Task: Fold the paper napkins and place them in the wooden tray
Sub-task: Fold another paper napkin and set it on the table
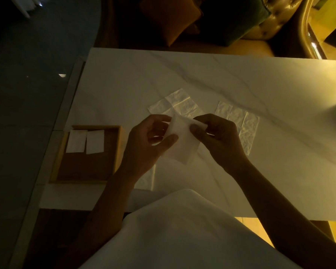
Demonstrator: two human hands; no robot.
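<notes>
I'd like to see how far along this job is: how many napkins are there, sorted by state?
folded napkins in the wooden tray: 2
held napkin, pinched between left hand and right hand: 1
unfolded napkins flat on the table: 3, one partly under the left forearm
Total: 6 napkins

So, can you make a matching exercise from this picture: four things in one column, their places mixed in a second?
Things:
1. smooth white paper napkin
2. two small folded white napkins
3. creased unfolded white napkin
4. square wooden tray
Places:
a. at the left edge of the white marble table
b. pinched by left hand and right hand
c. inside the tray, far end
d. flat on the table, right of the hands
Pairs: 1-b, 2-c, 3-d, 4-a
</notes>
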